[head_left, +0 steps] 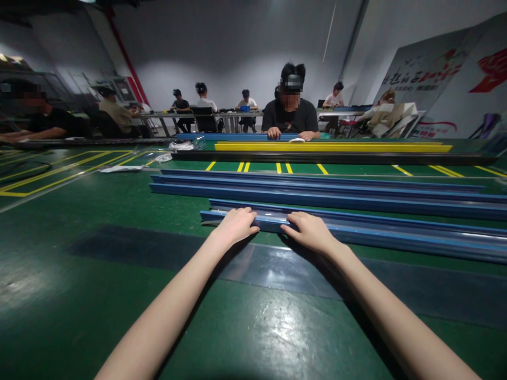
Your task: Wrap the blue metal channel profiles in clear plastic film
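A long blue channel strip lies across the green table in front of me. Near its left end, my left hand grips the channel, fingers over the top and thumb along the near side. A short way to the right, my right hand holds the same channel in a like manner. The fingertips reach into the channel, so what they touch inside is partly hidden. Nearer to me, below the wrists, a flat clear plastic sheet lies on the table and reflects the light.
Behind my channel lie more blue channels, then a black strip and a yellow strip. Clear plastic wrapping sits at the back left. Across the table a person works; others sit farther off.
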Motion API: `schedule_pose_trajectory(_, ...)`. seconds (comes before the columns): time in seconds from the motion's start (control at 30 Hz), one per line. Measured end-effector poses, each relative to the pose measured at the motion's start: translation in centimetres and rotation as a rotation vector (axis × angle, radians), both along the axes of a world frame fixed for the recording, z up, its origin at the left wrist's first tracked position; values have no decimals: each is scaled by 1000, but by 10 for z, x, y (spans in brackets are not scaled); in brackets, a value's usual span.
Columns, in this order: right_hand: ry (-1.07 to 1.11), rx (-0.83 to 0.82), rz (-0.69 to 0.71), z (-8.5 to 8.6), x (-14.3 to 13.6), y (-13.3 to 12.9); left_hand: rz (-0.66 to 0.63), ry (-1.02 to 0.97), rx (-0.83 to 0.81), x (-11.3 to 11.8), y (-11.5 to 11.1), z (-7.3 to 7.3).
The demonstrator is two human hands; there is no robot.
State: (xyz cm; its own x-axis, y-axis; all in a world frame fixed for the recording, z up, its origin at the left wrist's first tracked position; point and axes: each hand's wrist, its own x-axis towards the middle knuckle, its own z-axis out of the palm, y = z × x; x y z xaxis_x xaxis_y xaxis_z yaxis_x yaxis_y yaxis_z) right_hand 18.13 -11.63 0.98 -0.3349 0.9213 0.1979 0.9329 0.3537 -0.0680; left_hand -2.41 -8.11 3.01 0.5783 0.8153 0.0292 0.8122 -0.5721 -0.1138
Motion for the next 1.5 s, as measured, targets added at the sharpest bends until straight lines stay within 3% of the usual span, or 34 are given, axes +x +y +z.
schedule_pose_trajectory(0.17, 30, -267, 86, 19, 35, 5, 26, 3, 37, 6, -4, -2)
schedule_pose_trajectory(0.33, -55, -389, -73, 34, 73, 3, 19, 5, 77, 9, -7, -2)
schedule_pose_trajectory(0.53, 14, -542, -181, 37, 98, 4, 17, 5, 88, 10, -7, 0)
schedule_pose_trajectory(0.67, 75, -543, -149, 38, 101, 3, -24, -43, 87, 26, -10, -1)
schedule_pose_trajectory(1.03, 103, -528, -231, 43, 109, 1, -241, -273, 65, 102, -14, 6)
schedule_pose_trajectory(1.3, 40, -521, -240, 45, 108, -1, -129, -328, 103, 148, -8, -15)
schedule_pose_trajectory(1.5, 181, -526, -224, 44, 113, -4, -17, -357, 124, 157, -5, -22)
